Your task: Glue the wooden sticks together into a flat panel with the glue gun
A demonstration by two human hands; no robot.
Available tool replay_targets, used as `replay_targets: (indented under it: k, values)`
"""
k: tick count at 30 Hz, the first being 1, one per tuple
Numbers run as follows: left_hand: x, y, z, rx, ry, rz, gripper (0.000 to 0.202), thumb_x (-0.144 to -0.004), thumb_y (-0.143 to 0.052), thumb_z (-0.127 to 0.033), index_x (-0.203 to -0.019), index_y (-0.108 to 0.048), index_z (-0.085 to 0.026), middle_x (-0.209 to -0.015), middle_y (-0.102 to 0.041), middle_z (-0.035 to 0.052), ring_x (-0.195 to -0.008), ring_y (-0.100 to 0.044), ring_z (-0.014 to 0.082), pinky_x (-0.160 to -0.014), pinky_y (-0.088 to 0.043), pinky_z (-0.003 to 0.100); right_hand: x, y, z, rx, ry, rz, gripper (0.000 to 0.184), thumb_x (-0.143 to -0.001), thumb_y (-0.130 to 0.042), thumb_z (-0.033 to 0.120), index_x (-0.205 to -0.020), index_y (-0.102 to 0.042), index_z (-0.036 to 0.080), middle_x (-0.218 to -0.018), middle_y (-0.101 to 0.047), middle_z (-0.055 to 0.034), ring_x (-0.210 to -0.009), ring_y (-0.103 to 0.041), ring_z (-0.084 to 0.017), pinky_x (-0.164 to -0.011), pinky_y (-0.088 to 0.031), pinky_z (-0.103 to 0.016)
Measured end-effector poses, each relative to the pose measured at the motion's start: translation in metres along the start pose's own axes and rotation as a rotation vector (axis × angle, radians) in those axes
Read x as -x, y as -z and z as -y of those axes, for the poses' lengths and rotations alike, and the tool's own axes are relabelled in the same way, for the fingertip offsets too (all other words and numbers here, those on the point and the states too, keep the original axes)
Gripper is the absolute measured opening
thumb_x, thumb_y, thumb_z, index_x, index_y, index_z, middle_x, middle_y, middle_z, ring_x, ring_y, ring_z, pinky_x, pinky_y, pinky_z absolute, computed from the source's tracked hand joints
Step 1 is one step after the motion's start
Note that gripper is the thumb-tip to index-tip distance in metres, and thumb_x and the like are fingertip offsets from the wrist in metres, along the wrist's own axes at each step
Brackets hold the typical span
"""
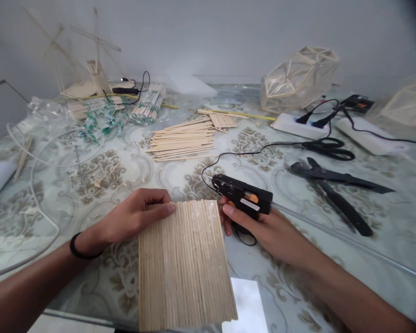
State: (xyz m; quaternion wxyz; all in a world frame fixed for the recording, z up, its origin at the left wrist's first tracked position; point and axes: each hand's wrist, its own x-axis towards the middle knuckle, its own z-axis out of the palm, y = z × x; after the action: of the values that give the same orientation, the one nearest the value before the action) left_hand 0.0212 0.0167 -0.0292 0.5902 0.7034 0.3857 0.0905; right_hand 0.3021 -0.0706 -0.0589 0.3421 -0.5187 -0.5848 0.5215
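A flat panel of glued wooden sticks (185, 263) lies on the table in front of me. My left hand (135, 215) grips the panel's upper left corner, fingers curled over its top edge. Just right of the panel, my right hand (260, 226) is wrapped round a black hot glue gun (242, 194). Its nozzle points left, near the panel's upper right corner. The gun's black cord loops back across the table.
A pile of loose wooden sticks (185, 138) lies beyond the panel. Black shears (336, 185) and scissors (327, 148) lie at right, near a white power strip (298, 126). Stick-frame models (298, 76) stand at the back, with bundled sticks (147, 104) at back left.
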Motion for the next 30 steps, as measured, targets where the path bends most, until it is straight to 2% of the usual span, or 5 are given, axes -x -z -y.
replay_targets:
  k: [6, 12, 20, 27, 30]
  values:
    - [0.001, 0.0, 0.0, -0.01, -0.022, 0.002, 0.044, -0.098, -0.061, -0.054, -0.078, -0.061, -0.015, -0.068, -0.051, -0.0036, -0.06, -0.045, 0.0073, -0.049, -0.03, 0.017, 0.001, -0.002, 0.002, 0.094, -0.024, -0.036, 0.035, -0.104, -0.05, 0.053, -0.092, -0.066, 0.024, -0.076, -0.068, -0.0007, -0.074, -0.065, -0.019, -0.075, -0.051, -0.033]
    - [0.001, 0.0, 0.0, 0.017, -0.016, 0.0, 0.044, -0.098, -0.06, -0.053, -0.075, -0.058, -0.015, -0.066, -0.05, -0.004, -0.059, -0.045, 0.0073, -0.048, -0.03, 0.017, 0.001, 0.018, 0.007, 0.536, -0.003, -0.309, 0.022, -0.095, -0.059, 0.046, -0.095, -0.061, 0.024, -0.08, -0.071, -0.003, -0.069, -0.064, -0.023, -0.063, -0.046, -0.033]
    - [0.003, -0.001, -0.002, 0.037, -0.027, 0.007, 0.044, -0.098, -0.061, -0.053, -0.076, -0.06, -0.015, -0.066, -0.052, -0.0037, -0.058, -0.045, 0.0071, -0.047, -0.031, 0.017, -0.005, 0.037, -0.006, 0.846, 0.133, -0.227, 0.028, -0.078, -0.057, 0.02, -0.105, -0.062, 0.024, -0.103, -0.069, -0.0095, -0.1, -0.063, -0.034, -0.09, -0.048, -0.05]
    - [0.004, -0.001, -0.002, 0.07, -0.029, -0.002, 0.043, -0.098, -0.062, -0.052, -0.076, -0.062, -0.015, -0.067, -0.053, -0.0035, -0.06, -0.047, 0.0068, -0.049, -0.032, 0.016, 0.004, 0.032, 0.001, 0.718, 0.216, -0.176, 0.034, -0.089, -0.059, 0.023, -0.122, -0.065, 0.027, -0.132, -0.058, -0.0112, -0.128, -0.052, -0.034, -0.108, -0.043, -0.056]
    - [0.006, -0.003, -0.004, 0.099, -0.035, -0.01, 0.041, -0.098, -0.064, -0.051, -0.077, -0.063, -0.015, -0.067, -0.053, -0.0035, -0.06, -0.047, 0.0066, -0.049, -0.032, 0.016, 0.011, 0.018, 0.017, 0.408, 0.133, -0.21, 0.025, -0.101, -0.055, 0.04, -0.12, -0.066, 0.029, -0.121, -0.066, -0.0081, -0.112, -0.063, -0.028, -0.098, -0.052, -0.045]
